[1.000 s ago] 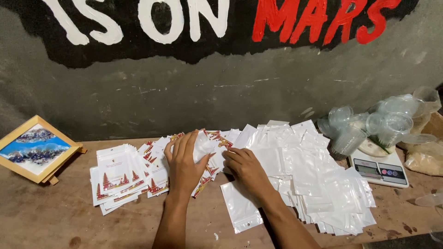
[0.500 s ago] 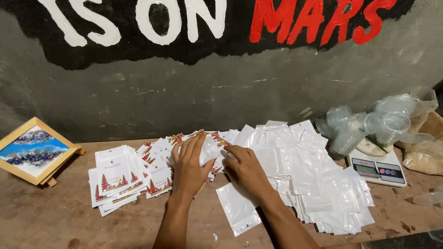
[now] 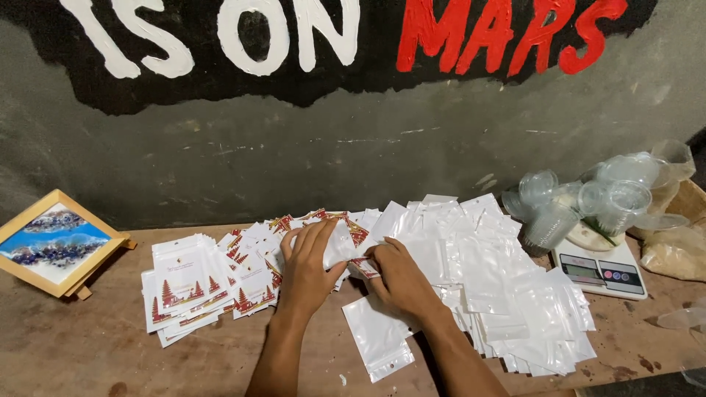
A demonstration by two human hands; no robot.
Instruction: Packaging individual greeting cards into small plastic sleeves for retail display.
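Near the middle of the table [image 3: 88, 345], the left hand [image 3: 309, 268] lies flat, fingers spread, on a small white pouch [image 3: 340, 242]; the right hand [image 3: 401, 279] pinches that pouch's edge at 3 o'clock of it. Printed pouches [image 3: 191, 283] fan out toward 9 o'clock, plain white ones [image 3: 500, 279] toward 3 o'clock. Slick film could slide, so a pull might drag neighbours and mix both heaps. Worn brown wood, a dark painted wall [image 3: 368, 147], a scale [image 3: 599, 268] under plastic cups [image 3: 581, 202].

A worn wooden bench [image 3: 88, 353] carries printed pouches [image 3: 191, 283] left, plain white pouches [image 3: 507, 294] right, a scale [image 3: 599, 268] far right, a framed picture [image 3: 55, 242] far left.
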